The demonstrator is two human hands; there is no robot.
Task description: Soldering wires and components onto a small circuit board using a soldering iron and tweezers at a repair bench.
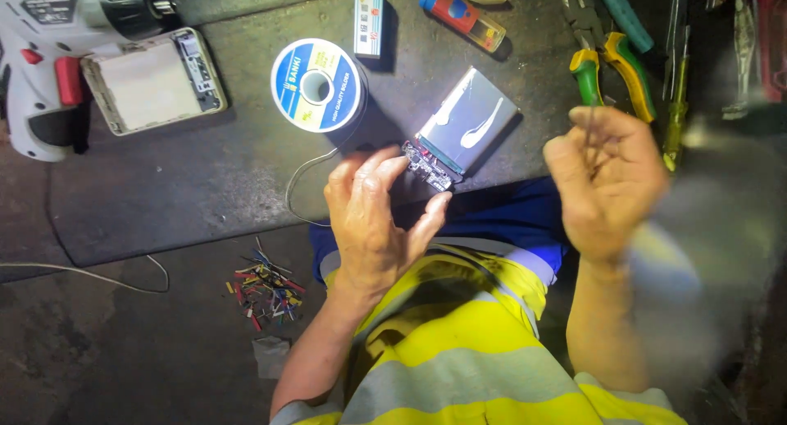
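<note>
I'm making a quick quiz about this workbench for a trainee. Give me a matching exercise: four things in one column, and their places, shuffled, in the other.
Things:
1. solder spool
2. cordless drill
3. pliers
4. wire scraps

Places:
A. far left edge of the bench
B. lower surface, beside the left forearm
C. bench middle, just above the left hand
D. above the raised right hand

Pairs: 1-C, 2-A, 3-D, 4-B
</note>
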